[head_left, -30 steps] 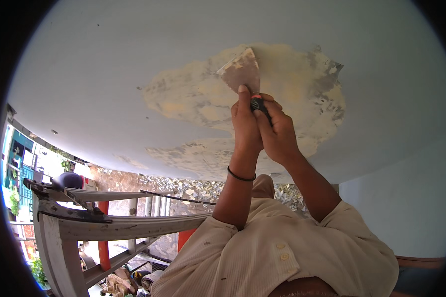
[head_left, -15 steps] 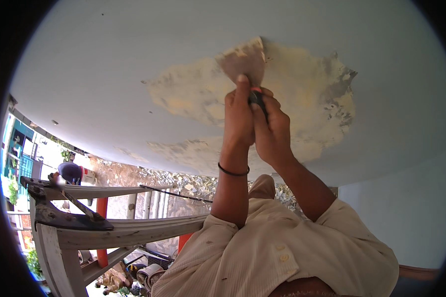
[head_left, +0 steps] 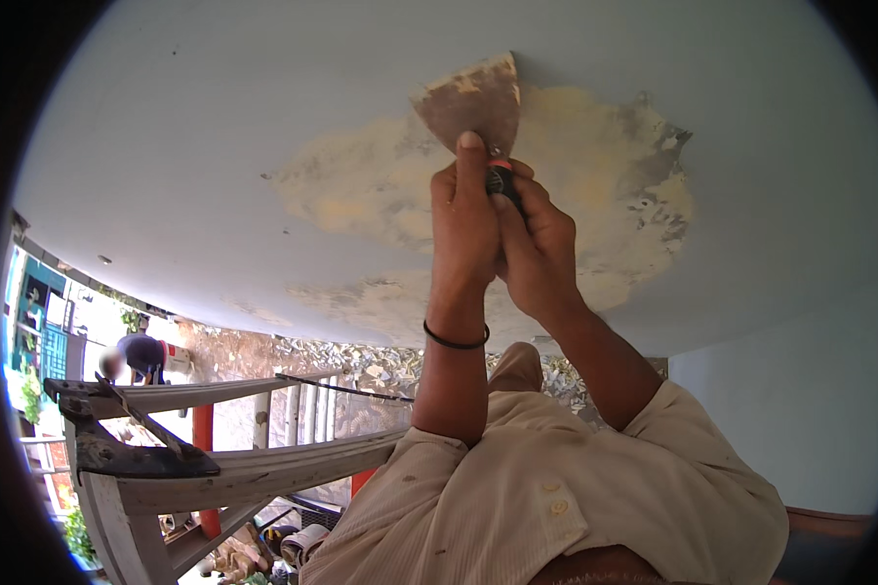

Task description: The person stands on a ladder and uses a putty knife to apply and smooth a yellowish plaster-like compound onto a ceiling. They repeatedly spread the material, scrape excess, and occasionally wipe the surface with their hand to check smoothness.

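A wide putty knife point(head_left: 475, 105) with a stained, tapered blade and a black and red handle is held in both hands. My left hand point(head_left: 465, 219) is closed on it, the thumb lying on the base of the blade. My right hand point(head_left: 539, 239) wraps the handle from the other side, with the two hands touching. The blade's far edge rests at the pale grey painted surface point(head_left: 215, 127), just past the rim of a peeled, cream-yellow patch point(head_left: 595, 146). Flaky, darker spots show along the patch's right side. A dark band circles my left wrist.
A paint-spotted stepladder point(head_left: 293, 460) with a dark top bracket stands at my left. Paint flakes point(head_left: 361, 363) litter the ground below. Another person point(head_left: 144, 356) bends beside a white bucket point(head_left: 177, 358) at the far left. Several cluttered items lie under the ladder.
Both hands and the putty knife have moved slightly up and to the left, carrying the blade edge beyond the patch's upper rim. The grip is unchanged.
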A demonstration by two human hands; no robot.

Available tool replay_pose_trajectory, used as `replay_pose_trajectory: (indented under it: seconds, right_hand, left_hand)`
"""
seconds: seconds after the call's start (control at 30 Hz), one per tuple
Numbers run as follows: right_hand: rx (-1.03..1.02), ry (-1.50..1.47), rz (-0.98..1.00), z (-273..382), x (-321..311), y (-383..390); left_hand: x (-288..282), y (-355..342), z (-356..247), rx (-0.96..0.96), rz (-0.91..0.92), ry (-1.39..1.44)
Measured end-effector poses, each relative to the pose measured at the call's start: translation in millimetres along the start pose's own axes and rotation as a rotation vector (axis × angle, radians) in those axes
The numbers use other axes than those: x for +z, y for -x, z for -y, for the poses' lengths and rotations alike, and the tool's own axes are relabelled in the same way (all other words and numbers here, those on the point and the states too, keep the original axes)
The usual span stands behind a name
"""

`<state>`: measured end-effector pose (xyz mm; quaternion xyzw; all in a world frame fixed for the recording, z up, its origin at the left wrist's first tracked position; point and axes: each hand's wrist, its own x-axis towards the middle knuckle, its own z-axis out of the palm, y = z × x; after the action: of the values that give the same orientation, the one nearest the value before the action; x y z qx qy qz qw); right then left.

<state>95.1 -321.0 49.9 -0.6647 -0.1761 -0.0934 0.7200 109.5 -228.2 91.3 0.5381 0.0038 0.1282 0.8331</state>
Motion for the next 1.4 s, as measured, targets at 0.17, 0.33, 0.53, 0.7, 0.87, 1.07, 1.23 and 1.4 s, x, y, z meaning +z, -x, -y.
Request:
replay_pose_trajectory:
  seconds: [0.17, 0.33, 0.53, 0.7, 0.87, 1.07, 1.23, 1.4]
  right_hand:
    - [0.041, -0.037, -0.072, -3.5, -6.4, 15.5]
    - [-0.037, -0.057, -0.019, 8.6, -10.3, -3.1]
    - [-0.006, -0.011, -0.077, 9.6, -16.7, 8.8]
    - [-0.054, -0.078, -0.062, 6.6, -27.4, 2.0]
    - [0.045, -0.149, -0.083, 22.2, -27.3, 1.6]
    - [0.07, -0.17, -0.114, 2.2, -27.4, 26.2]
    - [0.038, -0.147, -0.136, -3.3, -32.5, 22.1]
    - [-0.021, -0.095, -0.069, 10.3, -38.8, -2.4]
  left_hand:
    - [5.7, 10.5, 10.5, -0.04, 0.017, -0.082]
    - [10.2, -3.4, 3.8, 0.033, 0.025, -0.09]
    - [16.0, 8.3, 7.7, -0.023, 0.045, -0.141]
    - [26.0, 0.3, 13.1, -0.001, 0.075, -0.078]
    - [35.2, 5.7, -9.3, -0.026, 0.075, -0.154]
    - [24.0, 12.9, 28.4, -0.019, 0.101, -0.121]
    - [24.2, 9.0, 37.6, -0.047, 0.112, -0.148]
    - [41.8, 5.8, 9.8, 0.013, 0.071, -0.131]
